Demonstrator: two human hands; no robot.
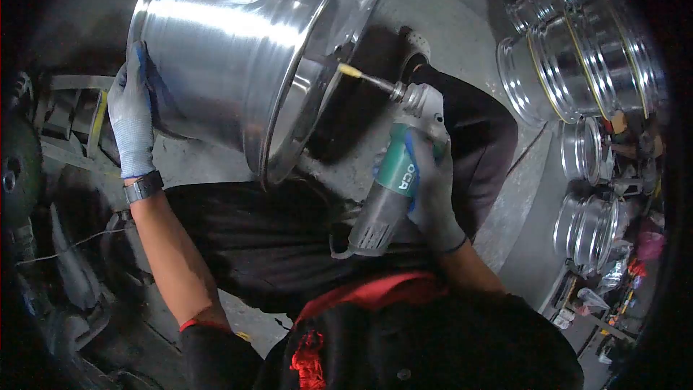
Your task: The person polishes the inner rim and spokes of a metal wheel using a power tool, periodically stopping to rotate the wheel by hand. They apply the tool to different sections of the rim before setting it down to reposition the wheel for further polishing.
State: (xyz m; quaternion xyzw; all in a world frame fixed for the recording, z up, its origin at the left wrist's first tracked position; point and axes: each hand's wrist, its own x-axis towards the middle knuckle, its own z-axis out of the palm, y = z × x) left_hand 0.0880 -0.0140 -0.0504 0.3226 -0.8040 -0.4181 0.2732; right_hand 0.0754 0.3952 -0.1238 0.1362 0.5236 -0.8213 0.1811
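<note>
Across your lap [274, 238], the polished wheel rim [238, 50], likely heavy and slick, leans under your left hand [131, 119] spread flat on its barrel, the surest hold, while your right hand [435, 191] grips the grinder [390, 188] at its lip.

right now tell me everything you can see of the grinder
The grinder is a grey hand tool with a green label band, a metal collet and a thin shaft ending in a yellow tip. It points up and left, gripped by the gloved right hand, tip at the inner lip of the rim.
</note>
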